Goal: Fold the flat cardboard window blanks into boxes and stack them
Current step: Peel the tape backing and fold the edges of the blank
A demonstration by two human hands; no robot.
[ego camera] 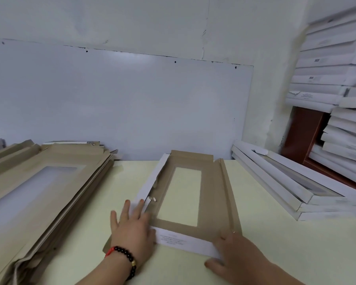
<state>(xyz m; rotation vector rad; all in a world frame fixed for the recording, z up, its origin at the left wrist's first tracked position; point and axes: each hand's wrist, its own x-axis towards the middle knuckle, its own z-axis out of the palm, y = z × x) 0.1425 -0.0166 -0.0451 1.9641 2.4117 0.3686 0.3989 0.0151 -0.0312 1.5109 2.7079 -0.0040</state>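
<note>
At centre frame, the left hand [132,225] presses flat-fingered on the half-folded window blank [210,194]; the right hand [232,251] pinches its near flap. Uneven pressure could tear the left wall's crumpled edge.

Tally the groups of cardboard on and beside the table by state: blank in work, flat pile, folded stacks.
Brown cardboard window blank being folded, under both hands: 1
Pile of flat brown window blanks on the left: 1
Low stack of folded white boxes on the table's right: 1
Tall stack of folded white boxes at the far right, blurred: 1
Total: 4 groups
</note>
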